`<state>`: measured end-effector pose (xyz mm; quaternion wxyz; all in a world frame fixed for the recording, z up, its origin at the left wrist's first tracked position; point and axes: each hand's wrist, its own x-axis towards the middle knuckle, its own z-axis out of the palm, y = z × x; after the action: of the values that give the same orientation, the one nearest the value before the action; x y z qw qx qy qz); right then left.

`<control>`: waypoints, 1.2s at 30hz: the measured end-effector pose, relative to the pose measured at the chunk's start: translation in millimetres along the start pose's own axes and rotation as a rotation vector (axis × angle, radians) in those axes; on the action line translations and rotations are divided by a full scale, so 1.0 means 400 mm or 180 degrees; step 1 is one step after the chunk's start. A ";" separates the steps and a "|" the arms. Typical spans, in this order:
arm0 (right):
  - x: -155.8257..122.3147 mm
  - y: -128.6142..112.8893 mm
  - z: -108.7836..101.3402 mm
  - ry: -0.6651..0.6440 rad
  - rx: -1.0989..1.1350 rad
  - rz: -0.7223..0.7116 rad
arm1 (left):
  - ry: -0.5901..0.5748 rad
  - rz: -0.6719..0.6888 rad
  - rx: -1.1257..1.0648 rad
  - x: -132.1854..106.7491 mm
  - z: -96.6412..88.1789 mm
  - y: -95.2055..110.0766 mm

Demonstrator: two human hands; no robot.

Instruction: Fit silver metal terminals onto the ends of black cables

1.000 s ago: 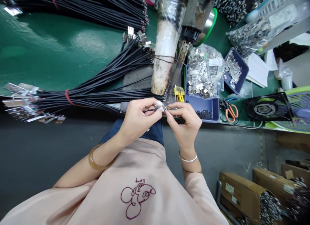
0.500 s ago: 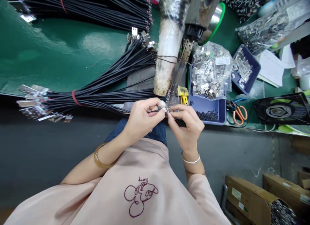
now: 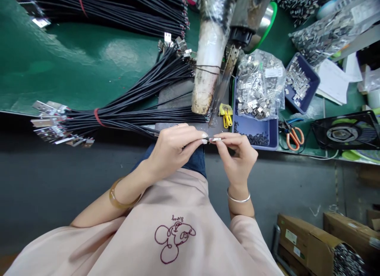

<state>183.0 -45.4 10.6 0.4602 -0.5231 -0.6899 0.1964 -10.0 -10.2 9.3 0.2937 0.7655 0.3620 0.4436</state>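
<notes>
My left hand (image 3: 180, 145) pinches the end of a black cable between thumb and fingers at the bench's front edge. A small silvery metal connector (image 3: 215, 139) sits at that cable's tip. My right hand (image 3: 239, 155) is closed with thumb and forefinger on the connector. Just behind my hands lies a bundle of black cables (image 3: 130, 117), tied by a red band (image 3: 97, 117), with metal connectors (image 3: 49, 123) at its left end. Above the work spot, a white wrapped tube (image 3: 206, 76) and a perforated metal nozzle (image 3: 227, 84) point down toward the bench.
On the right stand a blue tray (image 3: 270, 135) with small black parts and a bag of metal connectors (image 3: 258, 90), then orange-handled pliers (image 3: 295, 138) and a black fan (image 3: 346, 135). A yellow clip-like tool (image 3: 227, 117) lies near the nozzle. Another cable bundle (image 3: 118, 12) lies at the back left.
My hands have drawn slightly apart, the right one moving right. The metal connector now shows between them at the cable's tip. The whole view has shifted a little.
</notes>
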 end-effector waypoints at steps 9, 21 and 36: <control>-0.013 -0.029 0.005 0.0427 -0.0270 0.0507 | -0.0619 -0.0827 -0.0785 -0.002 -0.009 -0.014; 0.006 -0.013 -0.029 0.0058 -0.0336 0.0808 | -0.0400 -0.0428 -0.0412 -0.021 0.004 -0.017; 0.106 0.100 -0.120 0.0181 -0.1484 0.0742 | -0.0716 -0.1081 -0.1410 0.024 -0.011 -0.034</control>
<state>243.7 -2.2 22.9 0.3208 -0.6963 -0.6384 0.0690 -14.7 5.9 5.2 0.5618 0.6556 0.3444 0.3687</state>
